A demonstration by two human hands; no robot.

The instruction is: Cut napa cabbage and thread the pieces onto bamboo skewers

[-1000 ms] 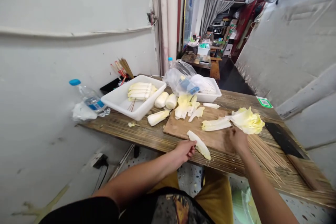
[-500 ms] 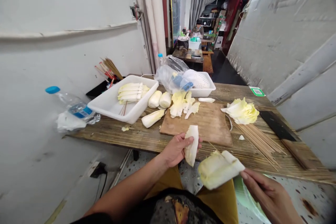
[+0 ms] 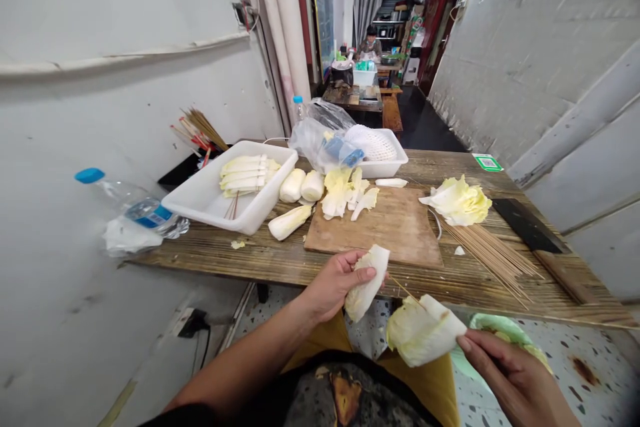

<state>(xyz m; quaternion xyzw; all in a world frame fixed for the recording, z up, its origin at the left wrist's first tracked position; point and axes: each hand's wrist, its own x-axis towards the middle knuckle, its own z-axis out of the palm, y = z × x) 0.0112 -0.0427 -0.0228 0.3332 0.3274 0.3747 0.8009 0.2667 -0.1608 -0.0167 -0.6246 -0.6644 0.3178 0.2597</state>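
My left hand (image 3: 333, 287) pinches a pale napa cabbage leaf piece (image 3: 367, 285) in front of the board, its white end tilted up and to the right. A wider cabbage leaf (image 3: 425, 332), yellow-green at its left side, is gripped at its white right end by the fingers of my right hand (image 3: 510, 363). From this wider leaf a thin bamboo skewer (image 3: 401, 287) runs up and left toward my left hand; whether its tip enters the smaller piece I cannot tell. Loose leaf pieces (image 3: 345, 195) lie on the wooden cutting board (image 3: 400, 227).
Skewered leaves lie in a white tray (image 3: 205, 207). Cabbage hearts (image 3: 290, 221) sit beside it. On the right are a leaf stack (image 3: 461, 201), bamboo skewers (image 3: 493, 260) and a cleaver (image 3: 530, 227). A green-lined bin (image 3: 500, 327) stands below the table. Another person (image 3: 371, 43) sits far back.
The leaf piece in my left hand has tilted to the right. Both hands keep their holds, and more of the skewer shows between the two leaves. The view has shifted slightly.
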